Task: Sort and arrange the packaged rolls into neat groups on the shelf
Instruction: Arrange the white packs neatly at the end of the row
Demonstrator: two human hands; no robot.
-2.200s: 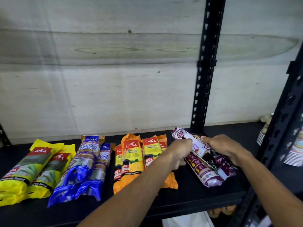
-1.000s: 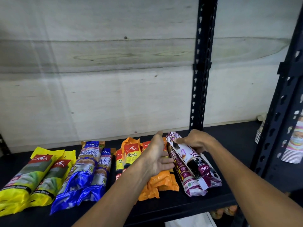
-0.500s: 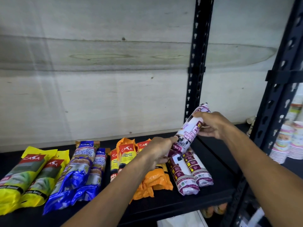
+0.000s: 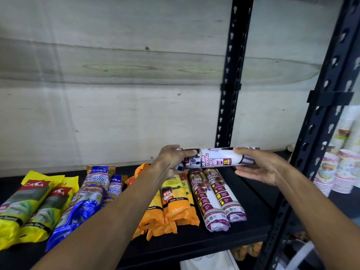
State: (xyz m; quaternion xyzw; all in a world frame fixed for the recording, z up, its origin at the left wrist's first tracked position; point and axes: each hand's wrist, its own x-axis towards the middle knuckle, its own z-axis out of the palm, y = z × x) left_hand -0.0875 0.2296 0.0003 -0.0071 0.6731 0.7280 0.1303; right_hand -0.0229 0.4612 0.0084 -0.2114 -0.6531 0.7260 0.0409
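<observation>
Pale, wood-grained back panel (image 4: 116, 94) filling the upper left and centre. Black perforated metal upright post (image 4: 230, 75) right of centre, a second black perforated post (image 4: 329, 98) slanting at far right. Stacks of colourful printed paper cups (image 4: 339, 168) at the right edge, beyond that second post.

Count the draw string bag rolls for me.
3: one draw string roll held level between left hand and right hand; two side by side on the shelf.

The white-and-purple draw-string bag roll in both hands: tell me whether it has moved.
Yes. The white-and-purple draw-string bag roll has risen off the black shelf and turned crosswise above its two matching rolls.
</observation>
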